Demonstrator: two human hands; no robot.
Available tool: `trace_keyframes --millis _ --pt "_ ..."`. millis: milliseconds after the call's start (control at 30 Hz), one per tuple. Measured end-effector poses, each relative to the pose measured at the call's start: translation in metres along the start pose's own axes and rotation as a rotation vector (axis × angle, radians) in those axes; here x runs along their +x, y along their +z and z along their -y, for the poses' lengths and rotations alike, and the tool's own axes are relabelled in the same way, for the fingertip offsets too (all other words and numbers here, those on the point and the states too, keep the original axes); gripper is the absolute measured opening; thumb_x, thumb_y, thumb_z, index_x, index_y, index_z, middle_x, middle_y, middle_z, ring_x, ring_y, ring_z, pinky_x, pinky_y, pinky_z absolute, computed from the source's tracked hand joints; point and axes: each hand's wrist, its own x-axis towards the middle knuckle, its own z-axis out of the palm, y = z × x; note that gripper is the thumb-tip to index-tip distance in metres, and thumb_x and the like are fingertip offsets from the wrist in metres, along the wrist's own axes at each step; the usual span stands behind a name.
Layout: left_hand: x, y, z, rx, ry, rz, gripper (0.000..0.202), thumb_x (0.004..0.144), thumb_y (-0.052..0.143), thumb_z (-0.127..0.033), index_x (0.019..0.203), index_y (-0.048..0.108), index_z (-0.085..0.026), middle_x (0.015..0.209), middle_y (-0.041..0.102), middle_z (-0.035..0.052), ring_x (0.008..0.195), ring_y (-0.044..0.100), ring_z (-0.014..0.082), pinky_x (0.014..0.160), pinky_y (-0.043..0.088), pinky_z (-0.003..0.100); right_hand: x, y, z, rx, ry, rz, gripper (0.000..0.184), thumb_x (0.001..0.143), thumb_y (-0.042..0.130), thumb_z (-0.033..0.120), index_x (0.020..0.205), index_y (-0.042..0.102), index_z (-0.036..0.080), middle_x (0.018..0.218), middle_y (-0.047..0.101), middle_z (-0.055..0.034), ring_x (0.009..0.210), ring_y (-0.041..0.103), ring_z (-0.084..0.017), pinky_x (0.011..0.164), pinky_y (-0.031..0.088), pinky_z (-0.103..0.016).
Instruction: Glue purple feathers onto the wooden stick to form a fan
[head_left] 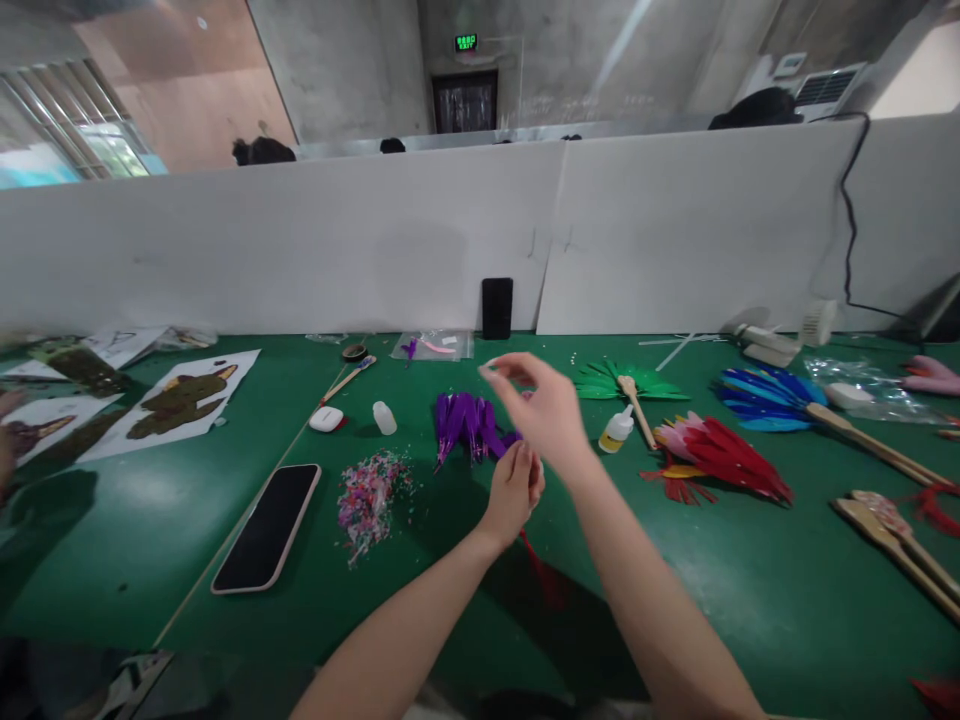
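Observation:
My left hand is closed round the near end of a purple folding fan, whose pleats spread away from it. A red tassel, blurred, hangs below this hand. Above and just to the right, my right hand is raised over the fan. Its thumb and forefinger come together in a pinch at the tips; whatever lies between them is too small to make out. Left of the fan are a small white bottle and a heap of multicoloured sequins or confetti.
A phone lies left; another phone leans on the white partition. To the right are a glue bottle, a green fan, a red fan and a blue fan. A person's hand shows at far left.

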Motion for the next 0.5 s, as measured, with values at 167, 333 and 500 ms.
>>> trace_keyframes --millis 167,333,500 --pt "-0.002 0.0 -0.011 0.018 0.094 0.02 0.043 0.076 0.048 -0.059 0.069 0.041 -0.018 0.038 0.031 -0.0105 0.027 0.02 0.0018 0.031 0.012 0.016 0.022 -0.048 -0.045 0.231 0.185 0.429 0.029 0.073 0.064 0.038 0.094 0.066 0.017 0.095 0.069 -0.008 0.089 0.063 -0.02 0.076 0.049 -0.032" --pt "-0.002 -0.001 -0.014 0.031 0.108 0.03 0.043 0.076 0.048 -0.059 0.068 0.042 -0.018 0.036 0.03 -0.0104 0.028 0.02 0.0017 0.032 0.014 0.015 0.021 -0.04 -0.054 0.382 0.212 0.513 0.023 0.071 0.065 0.032 0.088 0.066 0.016 0.076 0.07 -0.0054 0.07 0.066 -0.017 0.061 0.051 -0.028" --pt "-0.001 -0.003 -0.012 0.086 0.141 0.004 0.043 0.077 0.046 -0.06 0.069 0.041 -0.018 0.038 0.03 -0.0101 0.029 0.021 0.0016 0.032 0.015 0.015 0.022 -0.032 -0.053 0.358 0.15 0.433 0.021 0.072 0.064 0.031 0.082 0.067 0.013 0.071 0.07 -0.0068 0.065 0.066 -0.017 0.054 0.049 -0.025"
